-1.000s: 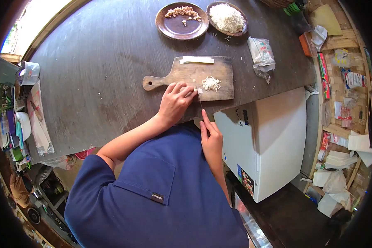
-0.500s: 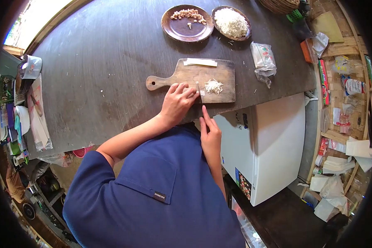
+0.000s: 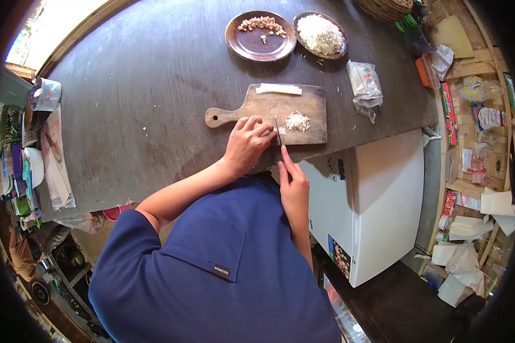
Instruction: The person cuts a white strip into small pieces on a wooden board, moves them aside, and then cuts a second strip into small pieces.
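A wooden cutting board point(image 3: 260, 108) with a handle lies on the table. My left hand point(image 3: 248, 144) is closed, its bent fingertips pressing a white food strip point(image 3: 281, 131) onto the board; most of that strip is hidden. My right hand point(image 3: 293, 183) grips a knife point(image 3: 278, 127), forefinger stretched along it. The thin blade stands beside my left fingertips, at the end of the strip. Right of the blade lies a small pile of fine white slivers point(image 3: 297, 122). Longer white strips point(image 3: 279, 89) rest along the board's far edge.
Beyond the board stand a brown plate point(image 3: 260, 48) with small brown pieces and a plate of white shreds point(image 3: 320, 35). A plastic packet point(image 3: 364, 84) lies to the right. A white freezer point(image 3: 377, 206) stands below the table edge. Another knife point(image 3: 53, 147) lies far left.
The whole view has shifted slightly. Both hands keep nearly the same places on the board, and the knife blade stays beside my left fingertips.
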### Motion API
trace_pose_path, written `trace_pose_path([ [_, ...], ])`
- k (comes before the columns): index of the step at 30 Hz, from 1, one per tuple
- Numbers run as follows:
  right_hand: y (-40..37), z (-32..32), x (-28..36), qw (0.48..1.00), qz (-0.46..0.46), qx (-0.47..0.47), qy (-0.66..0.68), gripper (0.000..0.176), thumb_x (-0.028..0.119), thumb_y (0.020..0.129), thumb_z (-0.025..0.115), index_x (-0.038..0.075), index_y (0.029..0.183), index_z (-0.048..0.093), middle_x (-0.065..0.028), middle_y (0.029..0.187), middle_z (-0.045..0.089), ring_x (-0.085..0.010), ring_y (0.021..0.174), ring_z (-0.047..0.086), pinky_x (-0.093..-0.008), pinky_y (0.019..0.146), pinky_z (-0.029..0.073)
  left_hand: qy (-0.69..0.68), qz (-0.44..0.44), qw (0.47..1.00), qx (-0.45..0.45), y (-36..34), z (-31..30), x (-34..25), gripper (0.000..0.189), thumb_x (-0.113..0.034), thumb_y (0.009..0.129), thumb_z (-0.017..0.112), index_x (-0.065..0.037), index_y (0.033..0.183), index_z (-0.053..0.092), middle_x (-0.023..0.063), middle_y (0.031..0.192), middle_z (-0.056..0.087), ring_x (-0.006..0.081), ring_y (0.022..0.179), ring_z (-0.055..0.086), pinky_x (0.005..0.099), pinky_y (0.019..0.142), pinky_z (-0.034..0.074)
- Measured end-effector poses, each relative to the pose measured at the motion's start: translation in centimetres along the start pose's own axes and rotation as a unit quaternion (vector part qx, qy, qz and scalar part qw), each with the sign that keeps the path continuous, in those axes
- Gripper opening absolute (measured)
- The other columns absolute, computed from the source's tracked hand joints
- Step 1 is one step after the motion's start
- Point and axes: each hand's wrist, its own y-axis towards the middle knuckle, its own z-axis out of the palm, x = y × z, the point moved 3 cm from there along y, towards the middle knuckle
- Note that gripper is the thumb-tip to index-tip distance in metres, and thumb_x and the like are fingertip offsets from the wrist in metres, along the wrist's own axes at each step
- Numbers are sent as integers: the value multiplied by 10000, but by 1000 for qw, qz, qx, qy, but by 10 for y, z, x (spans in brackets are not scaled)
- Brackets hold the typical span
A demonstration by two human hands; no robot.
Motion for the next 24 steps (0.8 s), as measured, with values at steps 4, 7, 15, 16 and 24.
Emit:
trace_pose_path([
  [4, -19, 0, -13, 1000, -8, -6, -11, 479, 155, 1068, 649, 243, 1537, 600, -168, 879, 612, -302, 719, 607, -416, 729, 520, -22, -9, 1000, 4, 1, -1, 3, 250, -225, 807, 787, -179, 1052, 799, -58, 1099, 705, 194, 1116, 632, 384, 978, 494],
  [7, -12, 0, -15, 1000, -15, -13, 3, 476, 158, 1068, 650, 240, 1534, 603, -170, 870, 607, -303, 712, 601, -417, 722, 516, -16, -16, 1000, 0, 3, -2, 1, 231, -227, 805, 793, -183, 1032, 802, -61, 1090, 706, 193, 1117, 631, 383, 973, 495],
  [15, -17, -5, -5, 999, -14, -8, -32, 457, 161, 1070, 648, 232, 1520, 619, -166, 878, 634, -304, 708, 609, -419, 725, 520, -17, -22, 1000, 13, 5, -3, 2, 225, -217, 790, 795, -184, 1012, 813, -69, 1071, 709, 185, 1129, 625, 379, 987, 482],
  [16, -17, -4, -6, 999, -14, -6, -32, 457, 161, 1070, 648, 232, 1520, 619, -166, 878, 634, -304, 708, 609, -419, 725, 520, -22, -24, 999, 8, 4, -3, 1, 224, -216, 789, 795, -182, 1010, 814, -69, 1070, 710, 184, 1130, 626, 380, 991, 480],
  [24, -2, -1, -2, 1000, -8, 0, -8, 474, 145, 1062, 655, 242, 1524, 614, -162, 906, 644, -312, 742, 624, -415, 740, 521, -17, -24, 1000, 11, 6, -6, 2, 239, -204, 783, 798, -188, 1021, 818, -76, 1057, 714, 188, 1124, 629, 381, 982, 487],
])
